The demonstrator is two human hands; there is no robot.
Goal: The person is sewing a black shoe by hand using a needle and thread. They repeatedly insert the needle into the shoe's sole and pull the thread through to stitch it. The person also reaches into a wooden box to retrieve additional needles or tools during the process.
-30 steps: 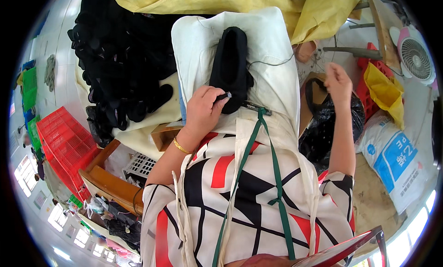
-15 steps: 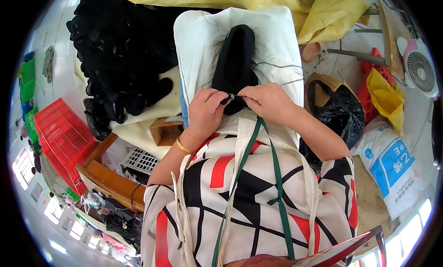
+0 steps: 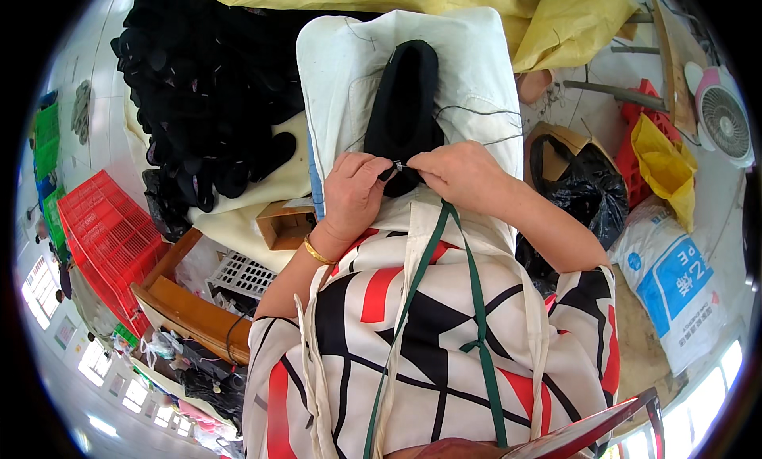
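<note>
A black fabric shoe lies lengthwise on the white cloth in front of me, its opening facing up. At its near end my left hand is closed, thumb and fingers pinching the black edge. My right hand is also closed, fingertips pinched together beside the left ones. A small shiny metal piece shows between the two hands; its kind is too small to tell. Dark thread trails over the cloth to the right of the shoe. My fingers cover part of the shoe's near end.
Many black shoes are heaped at the left. Beyond the white cloth hangs a yellow sheet. On the right are a black plastic bag, a white and blue sack and a fan. Red crates stand far left.
Both hands stay pinched at the shoe's near end, with hardly any movement. The right forearm and elbow have shifted very slightly to the right.
</note>
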